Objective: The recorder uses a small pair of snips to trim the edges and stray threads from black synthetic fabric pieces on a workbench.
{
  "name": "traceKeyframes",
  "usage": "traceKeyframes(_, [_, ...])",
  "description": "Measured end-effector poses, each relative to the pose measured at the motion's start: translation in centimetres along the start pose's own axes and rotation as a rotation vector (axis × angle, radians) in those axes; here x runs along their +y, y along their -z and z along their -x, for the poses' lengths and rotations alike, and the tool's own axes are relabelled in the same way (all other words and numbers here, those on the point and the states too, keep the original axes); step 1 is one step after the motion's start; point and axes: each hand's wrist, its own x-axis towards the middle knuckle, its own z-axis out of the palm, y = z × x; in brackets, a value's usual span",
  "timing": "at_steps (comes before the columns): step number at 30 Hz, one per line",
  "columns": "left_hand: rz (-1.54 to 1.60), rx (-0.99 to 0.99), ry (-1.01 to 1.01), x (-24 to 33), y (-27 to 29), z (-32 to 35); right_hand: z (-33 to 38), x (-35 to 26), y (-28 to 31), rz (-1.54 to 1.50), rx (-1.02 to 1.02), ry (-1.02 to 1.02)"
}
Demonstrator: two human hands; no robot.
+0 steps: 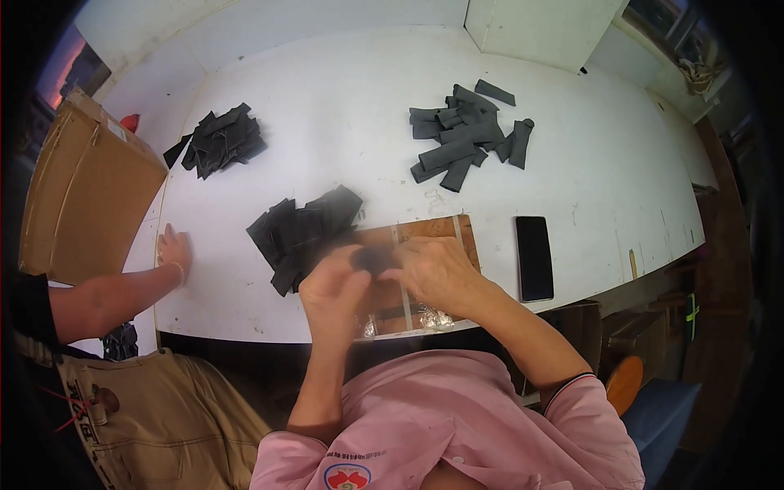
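Observation:
Between my two hands is a small black fabric piece, blurred by motion. My left hand pinches its left side, and my right hand grips the right side. Both are above a brown board with pale tape strips at the table's near edge. Right beside my left hand lies a loose heap of flat black fabric pieces. Farther off, to the right, sits a pile of dark grey rolled or folded fabric tubes.
Another heap of black pieces lies at the far left of the white table. A black phone rests right of the board. At left stand a cardboard box and another person, whose hand touches the table edge.

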Motion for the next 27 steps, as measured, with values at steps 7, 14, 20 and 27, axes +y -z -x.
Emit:
traceKeyframes(7, [-0.158,-0.295,0.085,4.0,-2.5,-2.8,-0.4,-0.8,0.9,-0.107,0.198,0.06])
traceKeyframes(14, [-0.344,-0.307,0.095,4.2,-2.7,-2.9,0.0,0.4,-1.1,-0.26,0.157,0.065])
traceKeyframes(20, [-0.446,-0.31,0.077,2.2,-2.3,-2.9,1.4,1.1,-2.9,-0.236,0.098,-0.049])
traceKeyframes(27, [-0.194,-0.159,0.029,4.0,-2.3,-1.6,0.0,0.2,-0.6,-0.283,0.076,-0.02])
